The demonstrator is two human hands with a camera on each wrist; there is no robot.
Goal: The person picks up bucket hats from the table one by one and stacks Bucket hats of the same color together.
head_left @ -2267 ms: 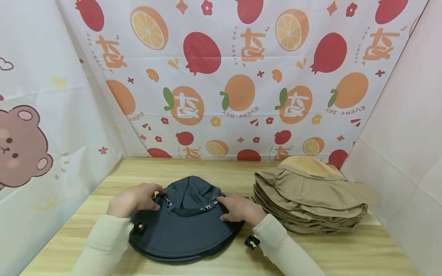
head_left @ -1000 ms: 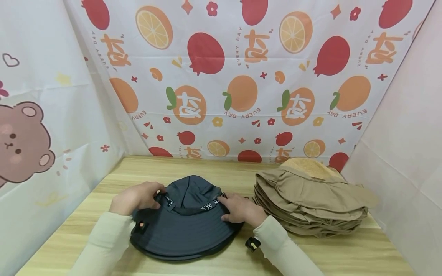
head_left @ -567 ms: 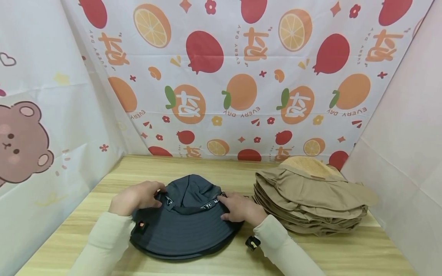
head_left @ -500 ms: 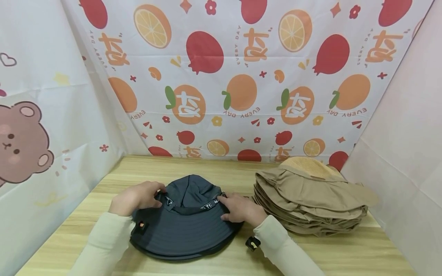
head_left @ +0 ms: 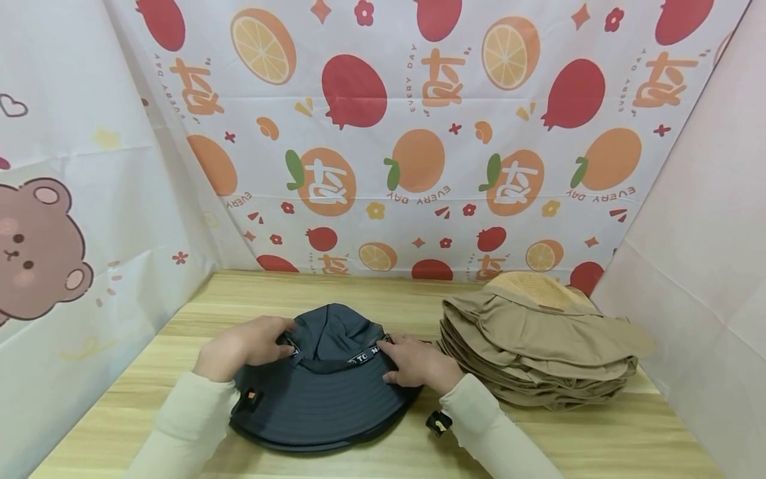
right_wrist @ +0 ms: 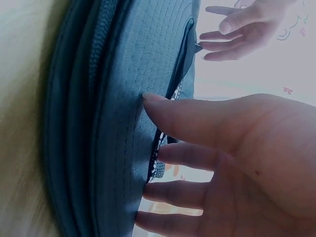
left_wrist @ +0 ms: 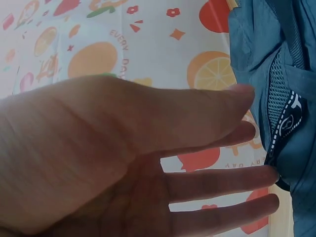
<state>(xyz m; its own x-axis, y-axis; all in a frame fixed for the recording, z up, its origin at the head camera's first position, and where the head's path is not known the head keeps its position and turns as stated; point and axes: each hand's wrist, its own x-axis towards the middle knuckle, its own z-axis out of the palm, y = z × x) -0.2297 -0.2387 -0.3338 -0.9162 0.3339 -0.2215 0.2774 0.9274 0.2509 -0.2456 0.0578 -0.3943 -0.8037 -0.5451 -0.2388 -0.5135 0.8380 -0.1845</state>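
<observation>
A dark blue-grey bucket hat [head_left: 326, 406] lies on the table in the head view, its wide brim toward me and its soft crown [head_left: 338, 332] slumped behind. Lettered black tape [head_left: 362, 357] runs along the crown's base. More than one brim layer shows at the edge in the right wrist view. My left hand [head_left: 248, 346] is at the crown's left side; its fingers [left_wrist: 222, 182] are straight and spread in the left wrist view. On the right, my right hand [head_left: 421, 362] touches the hat beside the tape, thumb on the brim, fingers [right_wrist: 177, 195] extended.
A pile of khaki hats [head_left: 538, 352] with a straw-coloured top [head_left: 538, 289] stands on the right of the wooden table [head_left: 108, 419]. Fruit-printed cloth [head_left: 413, 100] hangs behind, with pale cloth on both sides.
My left hand has shifted slightly right, closer over the crown's edge. The right hand and the khaki pile look unmoved.
</observation>
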